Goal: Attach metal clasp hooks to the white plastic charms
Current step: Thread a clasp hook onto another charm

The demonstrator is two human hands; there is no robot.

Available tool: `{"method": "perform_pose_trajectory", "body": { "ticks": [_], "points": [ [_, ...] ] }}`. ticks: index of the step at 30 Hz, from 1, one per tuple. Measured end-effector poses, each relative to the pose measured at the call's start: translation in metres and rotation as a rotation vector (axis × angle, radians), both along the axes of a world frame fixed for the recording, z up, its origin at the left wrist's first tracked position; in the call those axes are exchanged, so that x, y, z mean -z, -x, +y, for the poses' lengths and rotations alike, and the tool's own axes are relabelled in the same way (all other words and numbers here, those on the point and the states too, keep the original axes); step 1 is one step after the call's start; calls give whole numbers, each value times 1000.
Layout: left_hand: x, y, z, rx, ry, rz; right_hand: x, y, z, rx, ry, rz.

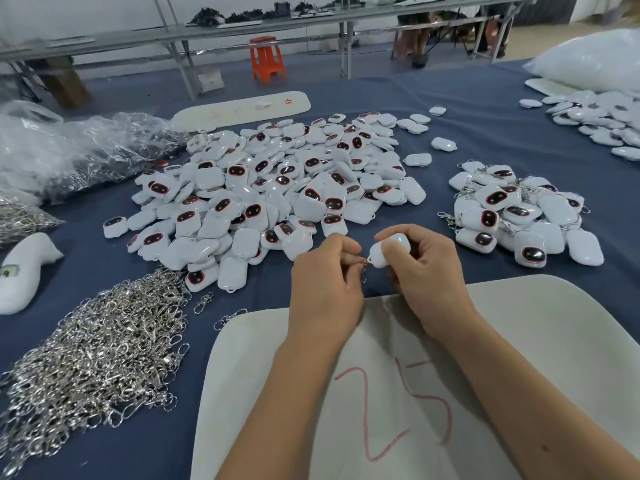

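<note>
- Both hands work close together above the far edge of the white board (pixel 519 341): our right hand (pixel 424 271) grips one white charm (pixel 388 252) with curled fingers and thumb, and our left hand (pixel 327 271) pinches a metal clasp hook (pixel 365 270) at the charm's small loop.
- We judge the step in hand to be threading the hook's ring through that loop; whether the ring is already through is too small to tell.
- We hold the charm steady with the loop turned toward the left hand, so that only the hook moves.
- We keep the pinch close to the ring end, since the free end of the hook dangles below the fingers and can snag.
- Supply lies within reach: the pile of loose hooks (pixel 97 348) sits to the left on the blue cloth (pixel 485 133), and the large heap of bare charms (pixel 277 188) lies just beyond the hands.
- Finished charms with hooks form a smaller pile (pixel 519 213) to the right, well apart from the bare heap; we judge this the drop point.
- Open cloth between the right hand and that pile gives a free path for setting the piece down.
- Nearest charms of the heap lie just beside the left knuckles, so we keep the left hand low and still to avoid scattering them.
</note>
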State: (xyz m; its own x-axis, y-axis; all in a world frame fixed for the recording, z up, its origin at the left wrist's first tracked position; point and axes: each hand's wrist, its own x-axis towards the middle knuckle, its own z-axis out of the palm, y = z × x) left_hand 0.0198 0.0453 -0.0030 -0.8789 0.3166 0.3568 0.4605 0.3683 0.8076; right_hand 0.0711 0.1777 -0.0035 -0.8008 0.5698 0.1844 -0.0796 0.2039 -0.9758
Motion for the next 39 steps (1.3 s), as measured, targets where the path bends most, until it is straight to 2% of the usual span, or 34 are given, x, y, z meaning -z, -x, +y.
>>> {"method": "perform_pose_trajectory", "body": {
  "ticks": [6,12,14,18,20,23,26,28,30,34,39],
  "points": [
    [-14,-12,8,-44,154,83,-7,-6,-9,125,-358,70],
    [-21,-17,10,-84,294,113,-10,-6,-15,47,-652,76],
    [-18,-15,8,-101,244,84,-7,-5,-15,36,-582,90],
    [-10,-10,5,-108,-128,-44,-3,-1,-6,-25,-47,69],
    [-8,-8,5,-55,-275,-171,-4,0,-4,-87,171,111],
    [-7,-3,4,44,-362,-323,-5,0,-4,-143,335,153],
    [-5,-2,3,99,-406,-409,-5,0,-3,-153,387,150],
    [-4,-3,5,77,-392,-439,-5,0,-3,-144,378,138],
    [-4,-3,5,31,-332,-392,-5,0,-4,-123,368,129],
    [-6,-5,0,-29,-18,-49,-4,0,-7,-67,337,91],
    [-14,-6,4,-73,298,122,0,-1,-6,-2,184,50]
  ]
}}
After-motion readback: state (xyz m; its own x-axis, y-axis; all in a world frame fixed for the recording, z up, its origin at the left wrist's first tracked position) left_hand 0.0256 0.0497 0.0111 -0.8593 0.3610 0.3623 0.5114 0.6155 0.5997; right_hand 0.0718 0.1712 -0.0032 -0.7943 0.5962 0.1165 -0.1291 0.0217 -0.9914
